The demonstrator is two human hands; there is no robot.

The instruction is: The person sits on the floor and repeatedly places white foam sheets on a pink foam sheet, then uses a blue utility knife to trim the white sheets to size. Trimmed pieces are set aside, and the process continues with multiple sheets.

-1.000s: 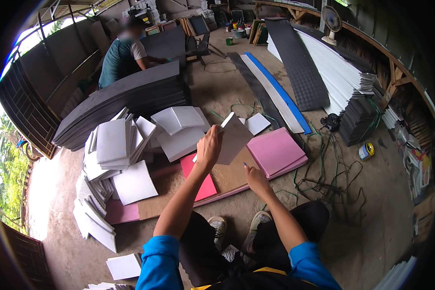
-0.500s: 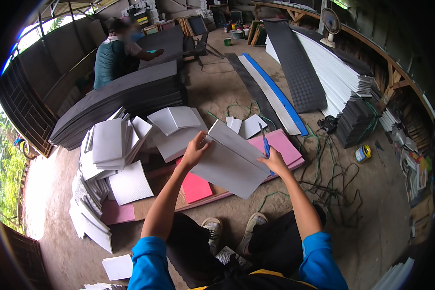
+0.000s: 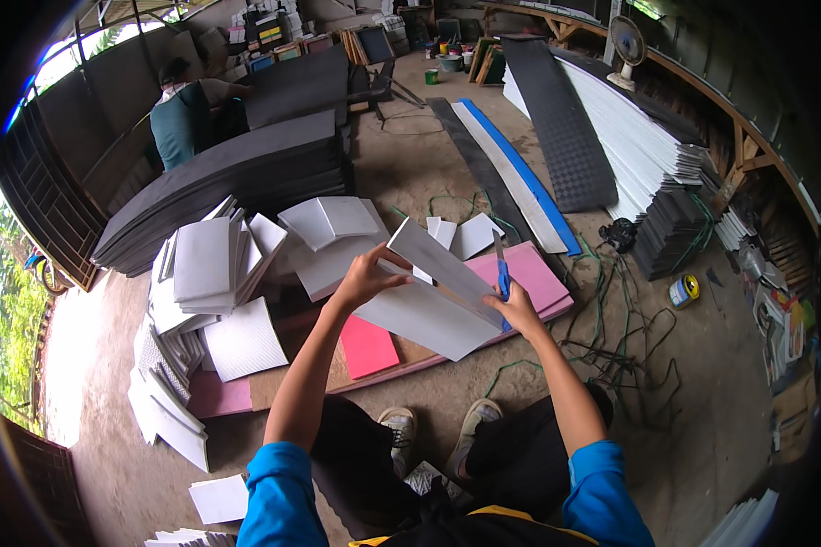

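My left hand (image 3: 371, 275) has its fingers closed on the left ends of two white foam pieces. One is a narrow strip (image 3: 445, 264), tilted up; the other is a wider panel (image 3: 433, 319) below it. A gap shows between them on the left, and they come together near my right hand (image 3: 517, 308). That hand is closed round a blue-handled cutter knife (image 3: 504, 273), blade pointing up and away, and it also touches the pieces' right ends. Beneath lie a red foam sheet (image 3: 368, 347) and a pink foam stack (image 3: 531, 278).
Piled white foam sheets (image 3: 212, 264) stand at left, with a black sheet stack (image 3: 219, 187) behind. Tangled green and dark cords (image 3: 616, 337) lie at right, near a yellow-rimmed can (image 3: 684, 291). A co-worker (image 3: 181, 118) bends over dark sheets at the far left.
The strip and panel have parted at their left end, where only a line showed before. My left hand has shifted slightly. The co-worker has leaned away to the left.
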